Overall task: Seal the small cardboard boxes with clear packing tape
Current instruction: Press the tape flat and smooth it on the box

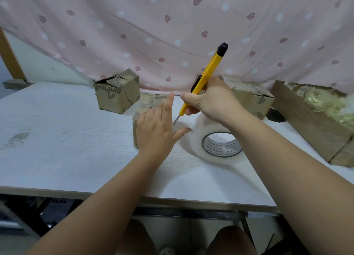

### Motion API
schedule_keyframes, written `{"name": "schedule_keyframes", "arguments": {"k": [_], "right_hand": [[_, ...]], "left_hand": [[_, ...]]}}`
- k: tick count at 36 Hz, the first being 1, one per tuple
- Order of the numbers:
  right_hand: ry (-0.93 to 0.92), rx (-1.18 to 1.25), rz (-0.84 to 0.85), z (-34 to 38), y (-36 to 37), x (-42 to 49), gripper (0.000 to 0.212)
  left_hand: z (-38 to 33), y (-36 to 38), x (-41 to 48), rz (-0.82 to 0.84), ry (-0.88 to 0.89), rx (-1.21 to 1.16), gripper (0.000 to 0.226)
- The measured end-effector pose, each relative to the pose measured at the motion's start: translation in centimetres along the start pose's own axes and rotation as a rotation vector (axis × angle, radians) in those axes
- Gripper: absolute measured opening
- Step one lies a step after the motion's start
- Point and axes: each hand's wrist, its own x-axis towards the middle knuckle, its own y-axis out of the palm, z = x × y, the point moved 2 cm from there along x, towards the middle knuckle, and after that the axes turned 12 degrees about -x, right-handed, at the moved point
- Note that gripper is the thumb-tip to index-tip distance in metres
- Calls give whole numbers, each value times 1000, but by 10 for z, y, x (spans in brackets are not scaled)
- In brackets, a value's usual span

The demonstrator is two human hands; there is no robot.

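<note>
The right hand (210,103) wraps its fingers tight round the yellow utility knife (207,76), with the blade out and angled down just below the grip. Just left of that blade, the left hand (155,128) lies flat with fingers spread on the small cardboard box (147,103). Its thumb reaches toward the roll of clear packing tape (214,149), which sits directly under the gripping wrist. The main danger is to the thumb: it lies near the blade's likely path, so a slip or a hard pull through tape could nick it. Any tape strung between box and roll is too clear to make out, so a misjudged cut may gouge the cardboard or the table (67,149), or leave a ragged end that lifts.
</note>
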Motion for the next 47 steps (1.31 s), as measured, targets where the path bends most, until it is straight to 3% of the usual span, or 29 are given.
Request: {"name": "schedule_keyframes", "arguments": {"k": [5, 13, 18, 22, 29, 35, 47], "right_hand": [[20, -90, -6, 2, 1, 3, 15], [70, -99, -58, -2, 4, 14, 20], [73, 64, -18, -9, 3, 19, 18], [60, 138, -124, -15, 1, 18, 18], [-12, -1, -60, -9, 6, 12, 21], [38, 72, -186, -10, 3, 13, 19], [-8, 62, -128, -11, 4, 10, 19]], "left_hand": [[1, 0, -1, 43, -38, -87, 93], [0, 0, 1, 31, -14, 14, 88], [0, 1, 0, 20, -7, 43, 89], [1, 1, 1, 4, -22, 34, 91], [1, 1, 1, -7, -33, 50, 92], [2, 1, 1, -26, -29, 102, 94], [0, -1, 1, -30, -27, 81, 94]]}}
